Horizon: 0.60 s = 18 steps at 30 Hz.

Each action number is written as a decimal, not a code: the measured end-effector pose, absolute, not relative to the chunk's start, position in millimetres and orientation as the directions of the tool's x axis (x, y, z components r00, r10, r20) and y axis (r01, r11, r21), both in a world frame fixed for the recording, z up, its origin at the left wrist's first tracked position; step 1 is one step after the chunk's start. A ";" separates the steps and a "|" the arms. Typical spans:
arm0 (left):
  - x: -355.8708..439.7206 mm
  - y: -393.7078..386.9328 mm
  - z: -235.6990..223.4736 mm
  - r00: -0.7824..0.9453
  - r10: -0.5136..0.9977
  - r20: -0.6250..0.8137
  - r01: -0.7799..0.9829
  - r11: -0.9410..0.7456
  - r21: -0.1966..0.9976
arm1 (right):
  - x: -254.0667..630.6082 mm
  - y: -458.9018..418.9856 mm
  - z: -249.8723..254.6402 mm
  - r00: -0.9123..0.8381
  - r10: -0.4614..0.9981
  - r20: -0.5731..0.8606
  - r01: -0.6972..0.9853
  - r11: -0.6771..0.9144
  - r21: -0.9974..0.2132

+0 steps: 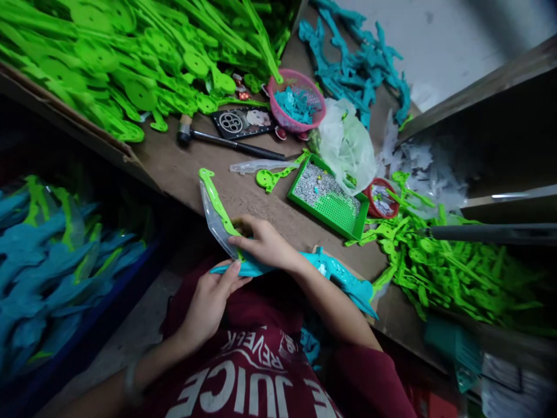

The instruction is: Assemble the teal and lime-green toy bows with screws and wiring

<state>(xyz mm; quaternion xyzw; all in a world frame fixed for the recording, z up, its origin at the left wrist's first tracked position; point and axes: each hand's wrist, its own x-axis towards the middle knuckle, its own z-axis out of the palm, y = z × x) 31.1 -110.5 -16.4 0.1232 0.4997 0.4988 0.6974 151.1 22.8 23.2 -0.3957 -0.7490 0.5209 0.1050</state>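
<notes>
A long teal moulded plastic part (343, 277) lies across my lap at the table edge. A bright green strip with a transparent blade-like panel (217, 217) joins or meets it near its left end and sticks up at an angle. My left hand (213, 293) pinches the teal part's left tip from below, thumb on top. My right hand (265, 244) is closed around the lower end of the green strip, just above the teal part, and its forearm crosses over that part. The exact joint between the pieces is hidden by my fingers.
On the brown table are a hammer (235, 143), a phone (243, 122), a pink basket (300, 119), a green tray of screws (326, 217), a plastic bag (348, 142) and a red cup (383, 197). Green parts (108, 52) heap left; teal assemblies (52, 273) fill a blue bin.
</notes>
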 end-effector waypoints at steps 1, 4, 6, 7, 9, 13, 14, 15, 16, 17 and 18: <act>31.9 -109.4 -15.9 -0.003 0.807 -0.591 -0.578 0.480 0.659 | 150.3 23.3 20.9 -0.647 0.720 -0.251 0.487 0.137 -0.863; 33.9 -106.2 -13.3 -0.012 0.782 -0.623 -0.597 0.494 0.632 | 147.0 27.0 15.8 -0.723 0.667 -0.179 0.430 0.231 -0.873; 34.3 -104.1 -12.6 -0.012 0.780 -0.626 -0.623 0.484 0.615 | 145.3 26.1 16.3 -0.768 0.624 -0.142 0.408 0.306 -0.860; 34.1 -103.3 -12.9 -0.008 0.782 -0.624 -0.639 0.475 0.604 | 146.2 23.5 18.3 -0.757 0.644 -0.115 0.421 0.345 -0.839; 32.7 -102.4 -14.8 0.019 0.785 -0.620 -0.671 0.469 0.573 | 157.0 14.3 26.0 -0.651 0.758 0.026 0.500 0.455 -0.736; 29.7 -101.6 -20.0 0.041 0.745 -0.666 -0.675 0.512 0.531 | 237.8 -2.1 50.0 -0.030 0.675 0.737 0.877 0.372 -0.305; 29.9 -100.7 -20.8 0.027 0.727 -0.687 -0.667 0.525 0.529 | 269.6 -2.2 56.6 0.174 0.452 0.875 0.939 0.192 -0.286; 30.6 -99.4 -21.2 0.016 0.709 -0.705 -0.658 0.539 0.527 | 303.4 -0.2 63.0 0.346 0.217 0.913 0.933 0.024 -0.359; 31.7 -97.8 -21.2 0.013 0.693 -0.721 -0.652 0.553 0.520 | 336.9 3.6 68.8 0.459 0.102 0.882 0.888 -0.089 -0.452; 33.2 -96.1 -21.0 0.018 0.681 -0.732 -0.649 0.565 0.510 | 368.1 9.0 73.4 0.548 0.097 0.831 0.834 -0.133 -0.535; 34.8 -94.4 -21.0 0.028 0.672 -0.740 -0.648 0.576 0.498 | 395.0 15.6 76.4 0.603 0.185 0.776 0.796 -0.082 -0.599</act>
